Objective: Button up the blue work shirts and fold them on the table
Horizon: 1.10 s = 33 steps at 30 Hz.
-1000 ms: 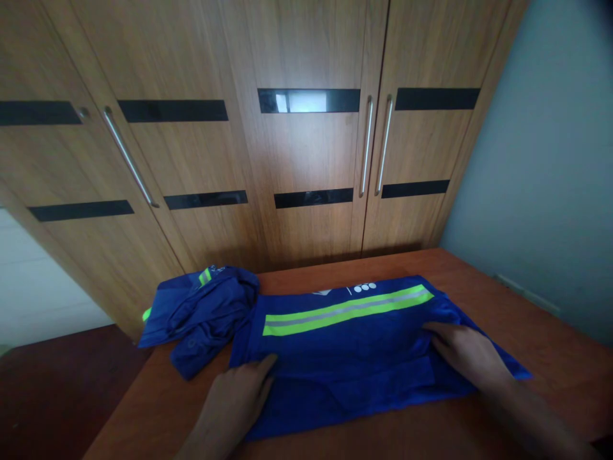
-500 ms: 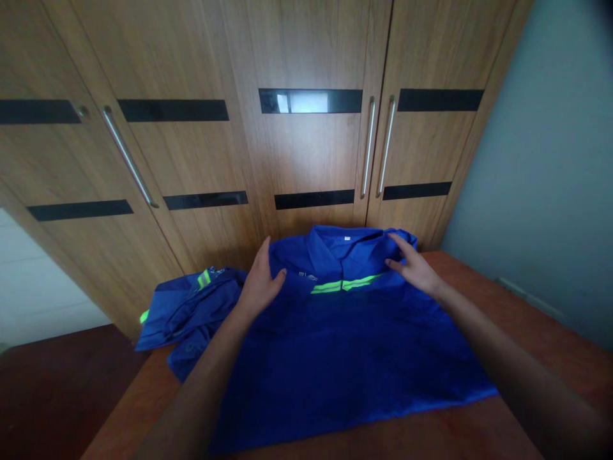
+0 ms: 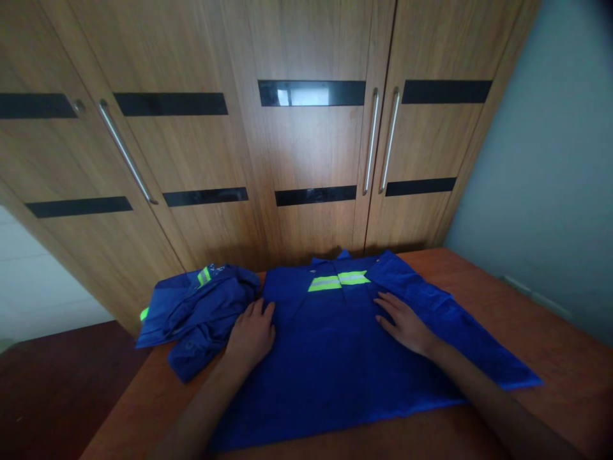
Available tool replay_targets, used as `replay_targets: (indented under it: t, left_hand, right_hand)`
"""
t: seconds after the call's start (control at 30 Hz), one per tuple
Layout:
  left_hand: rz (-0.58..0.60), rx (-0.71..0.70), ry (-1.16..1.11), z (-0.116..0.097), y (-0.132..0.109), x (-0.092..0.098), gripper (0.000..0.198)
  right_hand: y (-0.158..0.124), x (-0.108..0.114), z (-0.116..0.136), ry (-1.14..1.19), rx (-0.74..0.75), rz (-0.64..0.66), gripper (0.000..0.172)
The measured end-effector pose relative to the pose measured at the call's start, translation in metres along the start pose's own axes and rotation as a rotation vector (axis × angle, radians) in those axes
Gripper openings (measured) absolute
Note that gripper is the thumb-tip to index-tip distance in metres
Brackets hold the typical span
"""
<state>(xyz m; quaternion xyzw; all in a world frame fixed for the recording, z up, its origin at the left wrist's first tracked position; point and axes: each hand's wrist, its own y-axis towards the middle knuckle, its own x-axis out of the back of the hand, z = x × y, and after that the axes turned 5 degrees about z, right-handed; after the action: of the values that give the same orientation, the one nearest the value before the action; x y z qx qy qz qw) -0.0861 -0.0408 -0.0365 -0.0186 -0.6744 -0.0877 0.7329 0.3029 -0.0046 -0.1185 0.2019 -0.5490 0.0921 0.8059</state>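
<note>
A blue work shirt [image 3: 335, 358] with a neon-yellow reflective band lies spread on the wooden table [image 3: 550, 345], its folded top edge toward the wardrobe. My left hand [image 3: 251, 332] rests flat on the shirt's left side, fingers stretched out. My right hand [image 3: 405, 322] lies flat on the shirt right of the middle, fingers spread. Neither hand holds anything.
A second blue garment [image 3: 196, 313] with neon trim lies crumpled at the table's left end, just beside my left hand. A wooden wardrobe [image 3: 306, 147] with metal handles stands right behind the table. A grey wall [image 3: 550, 179] closes the right side.
The shirt's upper part, held up by both hands half a second ago, now lies folded flat on the table. Both hands came down and back onto the cloth.
</note>
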Motion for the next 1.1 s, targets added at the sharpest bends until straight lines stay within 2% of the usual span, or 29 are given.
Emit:
replay_targets:
  t: [0.1, 0.23, 0.43, 0.5, 0.57, 0.67, 0.8, 0.9, 1.0, 1.1]
  left_hand:
    - [0.032, 0.031, -0.033, 0.005, 0.005, -0.001, 0.052]
    - [0.035, -0.021, -0.087, 0.006, 0.016, 0.005, 0.052]
    - [-0.119, -0.107, -0.121, 0.009, 0.02, 0.046, 0.04]
    - [-0.153, -0.088, -0.094, 0.015, 0.017, 0.06, 0.037]
    - [-0.138, -0.006, -0.041, 0.023, 0.012, 0.068, 0.036]
    - [-0.091, 0.073, 0.102, 0.028, 0.001, 0.064, 0.034]
    - [-0.11, -0.079, 0.262, 0.018, -0.012, 0.041, 0.045]
    - [-0.099, -0.198, 0.249, 0.004, -0.011, 0.029, 0.047]
    - [-0.062, -0.25, 0.123, -0.003, 0.002, 0.031, 0.035]
    - [-0.08, -0.205, 0.023, 0.004, 0.019, 0.047, 0.028]
  right_hand:
    - [-0.005, -0.003, 0.003, -0.058, 0.005, -0.032, 0.051]
    - [-0.007, -0.001, 0.008, -0.097, -0.005, -0.031, 0.051]
    - [-0.008, -0.002, 0.023, -0.118, -0.037, -0.01, 0.051]
    - [-0.007, -0.003, 0.032, -0.111, -0.041, -0.01, 0.05]
    - [-0.005, -0.005, 0.04, -0.099, -0.035, 0.0, 0.049]
    - [0.001, -0.003, 0.048, -0.081, -0.028, 0.027, 0.049]
    - [0.007, 0.001, 0.051, -0.078, -0.043, 0.052, 0.049]
    - [0.009, 0.003, 0.05, -0.109, -0.049, 0.067, 0.051]
    - [0.012, 0.003, 0.045, -0.155, -0.083, 0.079, 0.054]
    - [0.016, 0.005, 0.033, -0.183, -0.154, 0.083, 0.056]
